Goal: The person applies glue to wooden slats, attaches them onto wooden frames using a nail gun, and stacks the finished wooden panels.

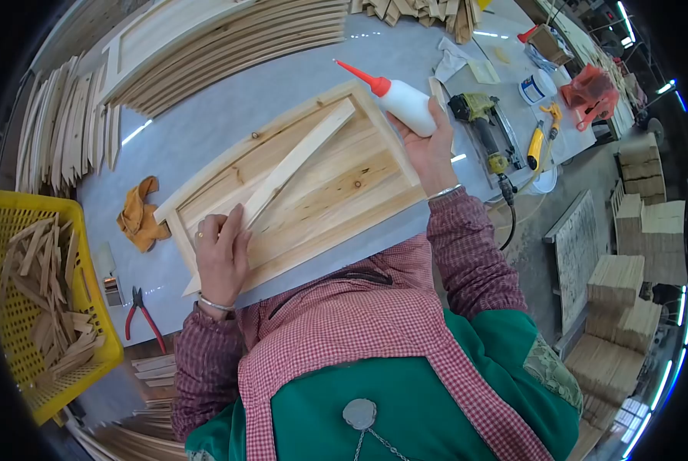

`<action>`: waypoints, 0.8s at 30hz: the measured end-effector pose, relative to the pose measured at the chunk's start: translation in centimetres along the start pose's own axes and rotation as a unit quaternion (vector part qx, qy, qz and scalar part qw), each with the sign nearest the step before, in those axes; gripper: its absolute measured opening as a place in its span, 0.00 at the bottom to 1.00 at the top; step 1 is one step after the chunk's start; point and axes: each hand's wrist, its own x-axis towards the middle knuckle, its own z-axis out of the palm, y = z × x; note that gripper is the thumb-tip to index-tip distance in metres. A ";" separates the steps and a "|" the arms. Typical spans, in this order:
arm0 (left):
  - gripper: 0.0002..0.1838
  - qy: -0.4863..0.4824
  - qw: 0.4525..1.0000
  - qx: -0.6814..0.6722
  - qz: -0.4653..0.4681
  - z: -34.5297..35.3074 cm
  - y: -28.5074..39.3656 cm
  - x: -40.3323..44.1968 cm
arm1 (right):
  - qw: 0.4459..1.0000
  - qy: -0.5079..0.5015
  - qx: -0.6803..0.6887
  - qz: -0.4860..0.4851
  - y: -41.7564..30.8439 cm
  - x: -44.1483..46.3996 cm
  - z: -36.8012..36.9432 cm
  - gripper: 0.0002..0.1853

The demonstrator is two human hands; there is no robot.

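In my right hand (427, 146) is a white glue bottle (409, 106) with a long red nozzle, tilted so the tip points up and left, above the panel's far right corner. A framed wooden panel (325, 196) lies flat on the table in front of me. Across it runs a loose pale wood strip (302, 163), set diagonally. My left hand (223, 253) has its fingers closed at the strip's near end, over the panel's left part. Its fingertips touch the strip.
Left are a yellow basket (90, 307) of wood offcuts, red-handled pliers (143, 316) and an orange cloth (140, 215). Stacked frames (229, 61) stand behind. A nail gun (482, 127), a yellow cutter (536, 144) and a white tub (537, 87) lie right.
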 end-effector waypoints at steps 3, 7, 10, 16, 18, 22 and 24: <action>0.20 0.014 0.998 0.045 0.034 1.5 0.2 1.2 | 1.000 0.002 0.011 0.009 0.0 0.2 -0.8 0.24; 0.19 0.013 0.997 0.065 0.028 3.0 0.5 2.4 | 1.000 0.004 0.016 0.014 0.2 0.3 -1.2 0.25; 0.18 0.018 0.997 0.068 0.031 3.8 0.6 2.7 | 1.000 0.005 0.014 0.020 0.2 0.2 -1.2 0.25; 0.17 0.044 0.996 0.062 0.040 4.8 0.2 2.5 | 1.000 -0.008 0.007 0.013 0.7 1.0 -2.7 0.27; 0.16 0.058 0.996 0.063 0.029 5.1 0.1 2.4 | 1.000 -0.007 0.006 0.017 0.6 1.4 -3.0 0.29; 0.15 0.070 0.995 0.077 0.001 5.7 0.3 1.9 | 0.999 -0.014 -0.020 0.028 0.2 1.8 -3.2 0.29; 0.15 0.073 0.994 0.081 -0.024 5.8 0.5 1.7 | 0.999 -0.023 -0.025 0.036 0.3 1.8 -3.1 0.29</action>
